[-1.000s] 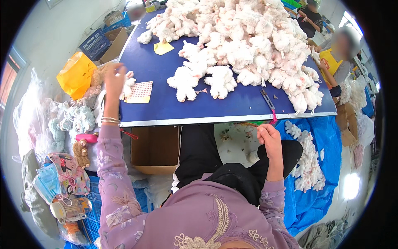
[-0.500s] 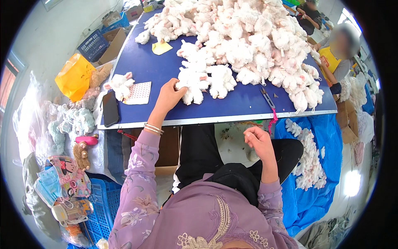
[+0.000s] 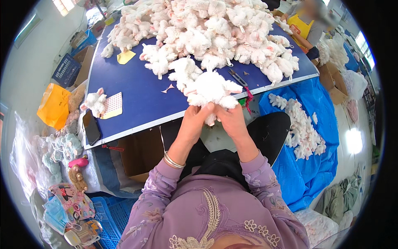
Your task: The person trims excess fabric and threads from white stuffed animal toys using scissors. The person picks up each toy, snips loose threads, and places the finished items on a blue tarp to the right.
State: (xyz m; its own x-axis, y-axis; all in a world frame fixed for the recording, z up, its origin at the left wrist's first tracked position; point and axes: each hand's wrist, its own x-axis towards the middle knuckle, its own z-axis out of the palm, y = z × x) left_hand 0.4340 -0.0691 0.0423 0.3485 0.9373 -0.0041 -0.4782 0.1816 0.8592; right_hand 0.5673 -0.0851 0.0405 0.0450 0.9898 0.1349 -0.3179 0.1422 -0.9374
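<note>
A fluffy white plush toy (image 3: 210, 89) with pinkish ears is held up at the table's near edge. My left hand (image 3: 196, 121) is closed on its lower left side, the thumb pressed against the fur. From the lower right, my right hand (image 3: 232, 120) grips the same toy, thumbs close together. Just beyond it, another white plush (image 3: 181, 69) lies at the near side of a big heap of white plush toys (image 3: 199, 31). A pair of thread snips (image 3: 238, 78) with a pink cord rests on the blue table (image 3: 143, 97), right of the held toy.
At the table's left are a single plush (image 3: 95, 102), a dotted sheet (image 3: 112, 106) and a phone (image 3: 91, 128). A blue tarp (image 3: 271, 182) with several white plush pieces lies at right. Beyond the table stands a person in a yellow apron (image 3: 299, 28).
My left hand has picked a white plush toy up off the table and drawn it nearer. My right hand has risen from my lap and taken hold of it. The view has shifted.
</note>
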